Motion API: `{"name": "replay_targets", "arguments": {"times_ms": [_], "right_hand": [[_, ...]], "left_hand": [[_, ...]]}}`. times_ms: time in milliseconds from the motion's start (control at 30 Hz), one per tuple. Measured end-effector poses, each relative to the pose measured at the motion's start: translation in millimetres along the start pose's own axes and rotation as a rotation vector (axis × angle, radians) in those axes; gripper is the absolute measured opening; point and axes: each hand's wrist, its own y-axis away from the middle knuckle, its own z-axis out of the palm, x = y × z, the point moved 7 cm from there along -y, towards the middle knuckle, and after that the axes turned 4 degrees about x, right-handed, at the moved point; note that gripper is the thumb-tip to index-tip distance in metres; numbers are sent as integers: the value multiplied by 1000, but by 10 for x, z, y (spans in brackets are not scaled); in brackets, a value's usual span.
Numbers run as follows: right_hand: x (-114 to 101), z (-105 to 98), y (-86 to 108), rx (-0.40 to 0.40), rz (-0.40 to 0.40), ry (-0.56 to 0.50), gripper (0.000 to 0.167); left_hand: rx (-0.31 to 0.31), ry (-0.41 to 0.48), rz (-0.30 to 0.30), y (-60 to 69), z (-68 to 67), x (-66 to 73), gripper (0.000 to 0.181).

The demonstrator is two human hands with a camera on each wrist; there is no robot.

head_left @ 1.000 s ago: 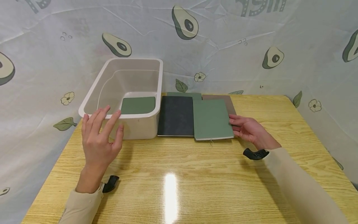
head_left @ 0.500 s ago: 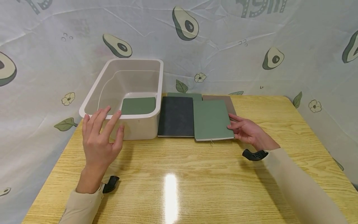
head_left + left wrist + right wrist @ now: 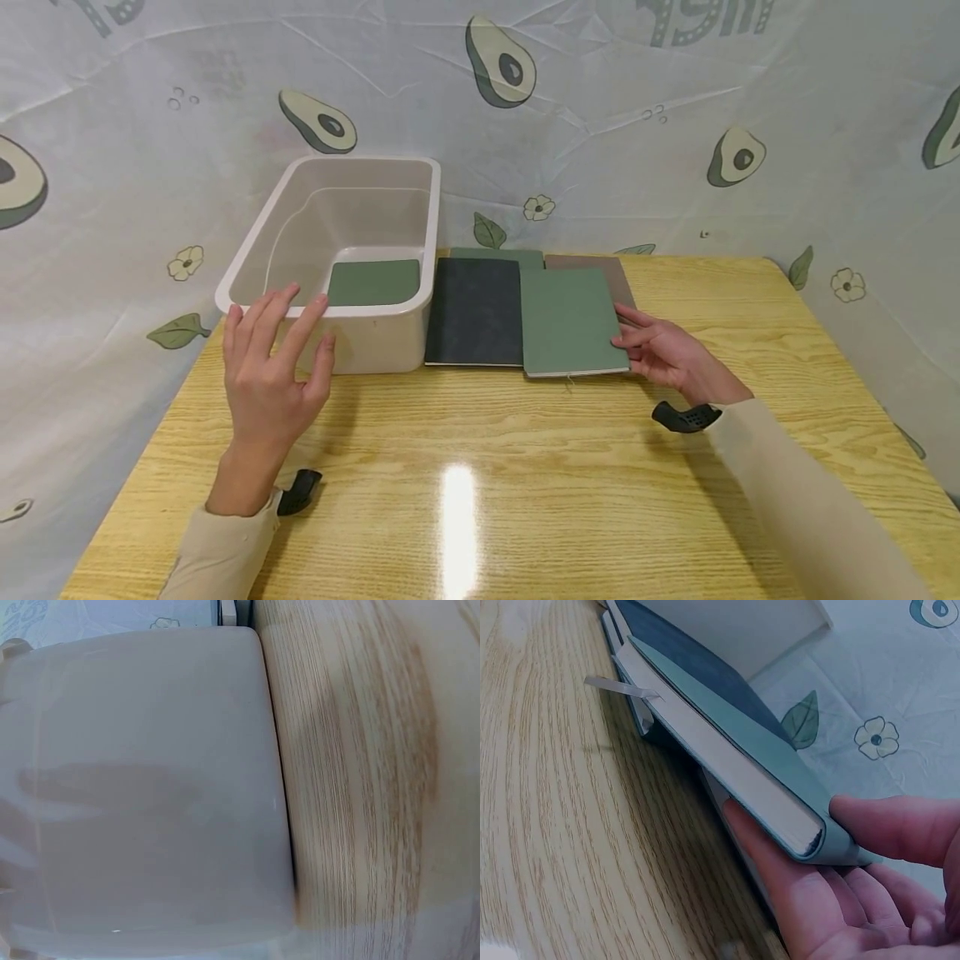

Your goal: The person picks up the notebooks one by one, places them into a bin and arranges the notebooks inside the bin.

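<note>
My right hand (image 3: 671,350) pinches the spine edge of a green notebook (image 3: 573,321). In the right wrist view the thumb (image 3: 900,825) lies on the cover and the fingers are underneath. That side of the notebook (image 3: 735,765) is tilted up, and a ribbon bookmark (image 3: 622,687) sticks out from its pages. My left hand (image 3: 270,379), fingers spread and slightly bent, is at the near rim of a beige plastic tub (image 3: 367,312); whether every fingertip touches it I cannot tell. Inside the tub lies another green notebook (image 3: 375,283), partly hidden by the near wall.
A black notebook (image 3: 474,312) lies between the tub and the held notebook. Behind are a further green notebook (image 3: 497,257) and a brown one (image 3: 588,262), both partly covered. The wooden table (image 3: 570,483) meets a fabric backdrop (image 3: 600,150) with avocado prints.
My right thumb has moved onto the top of the green notebook's edge, so the hand now pinches it. The left hand stays at the tub rim.
</note>
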Motion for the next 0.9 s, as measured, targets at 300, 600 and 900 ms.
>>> {"name": "replay_targets", "arguments": {"times_ms": [300, 600, 900], "right_hand": [[21, -30, 14, 10, -22, 47, 81], [38, -15, 23, 7, -36, -2, 82], [-59, 42, 53, -7, -88, -25, 81]], "left_hand": [[-13, -3, 9, 15, 2, 2, 39], [3, -1, 8, 33, -9, 1, 39], [-2, -10, 11, 36, 0, -8, 40]]}}
